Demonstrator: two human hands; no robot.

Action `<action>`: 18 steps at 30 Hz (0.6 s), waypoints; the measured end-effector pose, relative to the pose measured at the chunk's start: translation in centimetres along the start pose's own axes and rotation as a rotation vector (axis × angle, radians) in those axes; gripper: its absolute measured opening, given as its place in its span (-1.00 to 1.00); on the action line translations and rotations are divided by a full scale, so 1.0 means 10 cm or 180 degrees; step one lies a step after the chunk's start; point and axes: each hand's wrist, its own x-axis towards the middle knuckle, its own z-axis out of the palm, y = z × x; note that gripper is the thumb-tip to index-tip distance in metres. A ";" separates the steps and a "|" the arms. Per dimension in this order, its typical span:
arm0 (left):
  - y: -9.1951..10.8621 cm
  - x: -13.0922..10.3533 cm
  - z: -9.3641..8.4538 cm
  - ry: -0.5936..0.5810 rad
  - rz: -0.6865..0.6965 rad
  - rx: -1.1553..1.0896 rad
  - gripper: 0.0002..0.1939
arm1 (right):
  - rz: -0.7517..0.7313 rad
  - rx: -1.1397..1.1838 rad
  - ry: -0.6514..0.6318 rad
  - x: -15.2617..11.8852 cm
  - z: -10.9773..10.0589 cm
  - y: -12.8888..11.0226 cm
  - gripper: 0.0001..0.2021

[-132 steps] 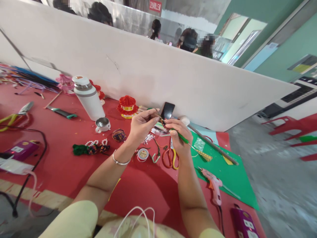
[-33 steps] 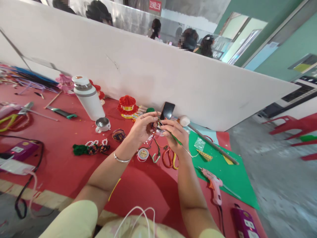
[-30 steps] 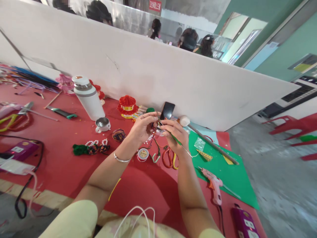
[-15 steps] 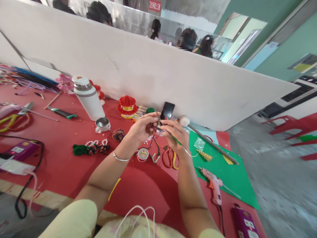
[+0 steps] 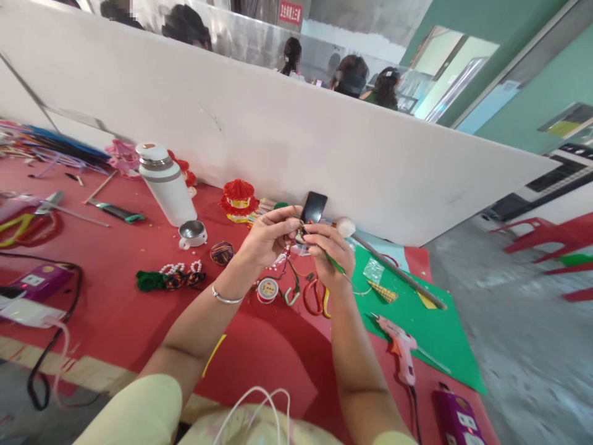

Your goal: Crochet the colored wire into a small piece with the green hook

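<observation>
Over the middle of the red table, both hands meet at a small piece of dark multicoloured yarn work (image 5: 303, 229). My left hand (image 5: 272, 235) pinches that piece, whose details are too small to tell. In my right hand (image 5: 332, 250) is a thin crochet hook with a green grip (image 5: 334, 264), its tip at the yarn piece. Below the hands lie a spool of red thread (image 5: 267, 290) and red-and-yellow scissors (image 5: 314, 296), partly covered by my right wrist. A ball of multicoloured yarn (image 5: 222, 253) is left of my left wrist.
A white thermos (image 5: 164, 185) and its cup (image 5: 193, 233) stand at the left. Behind the hands, a phone (image 5: 314, 206) leans near the white partition (image 5: 324, 142). To the right are a green sheet (image 5: 445, 346), a pink glue gun (image 5: 402, 349) and a purple power strip (image 5: 458, 414).
My right hand has turned slightly with the crochet hook, whose rear end no longer shows as a long line past the wrist. My left hand stays almost in place.
</observation>
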 end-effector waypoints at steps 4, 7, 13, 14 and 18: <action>0.00 0.00 -0.03 -0.0094 0.0201 0.0153 -0.61 | 0.0222 0.0308 0.0169 0.00 0.02 0.00 -0.80; 0.00 0.00 -0.05 -0.0158 0.0205 0.0206 -0.60 | 0.0372 0.0507 0.0262 -0.01 0.03 0.02 -0.80; 0.00 0.01 -0.06 -0.0184 0.0136 0.0232 -0.59 | 0.0367 0.0478 0.0315 -0.01 0.03 0.04 -0.76; 0.00 0.01 -0.06 -0.0191 0.0102 0.0202 -0.58 | 0.0291 0.0383 0.0293 -0.01 0.02 0.03 -0.77; 0.00 0.01 -0.06 -0.0182 -0.0083 0.0044 -0.54 | -0.0129 -0.0141 0.0188 -0.04 0.02 0.03 -0.77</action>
